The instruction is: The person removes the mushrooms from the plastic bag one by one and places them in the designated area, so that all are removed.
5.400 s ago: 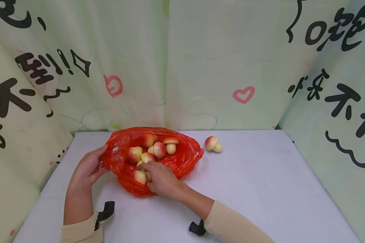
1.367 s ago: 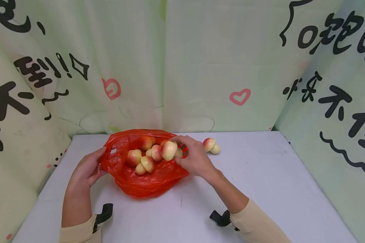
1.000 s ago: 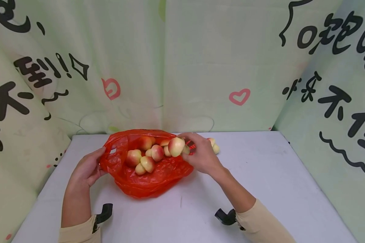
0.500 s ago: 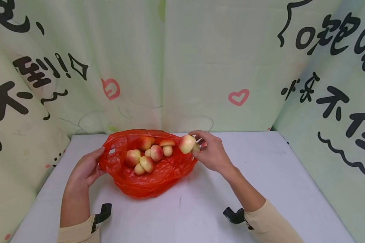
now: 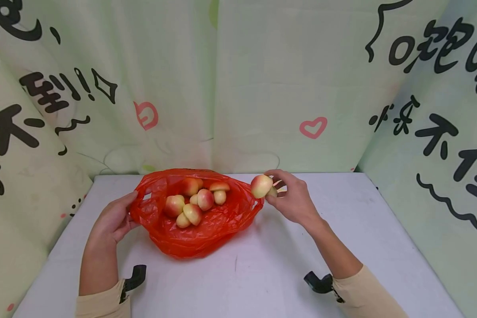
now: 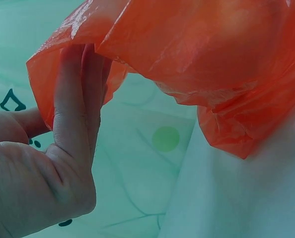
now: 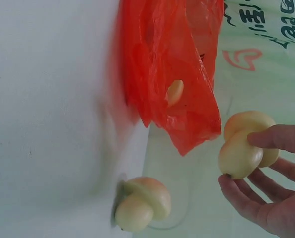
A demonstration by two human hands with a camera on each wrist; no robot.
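A red plastic bag (image 5: 194,243) lies with its mouth spread on the table, and several toy mushrooms (image 5: 205,199) with red-and-cream caps sit inside. My left hand (image 5: 117,216) holds the bag's left edge; in the left wrist view the fingers (image 6: 70,109) reach under the red film (image 6: 207,54). Just off the bag's right rim, my right hand (image 5: 294,198) pinches one mushroom (image 5: 261,186) by its stem, cap facing left. The right wrist view shows this mushroom (image 7: 241,153) between thumb and fingertips, above the table.
Another mushroom (image 7: 142,203) lies on the white table in the right wrist view; in the head view my right hand hides it. Printed cloth curtains (image 5: 262,88) enclose the table (image 5: 361,229) at the back and both sides.
My right hand was inside the bag, then lifted a mushroom out and carried it right, past the bag's rim. It now covers the mushroom on the table. My left hand stays put.
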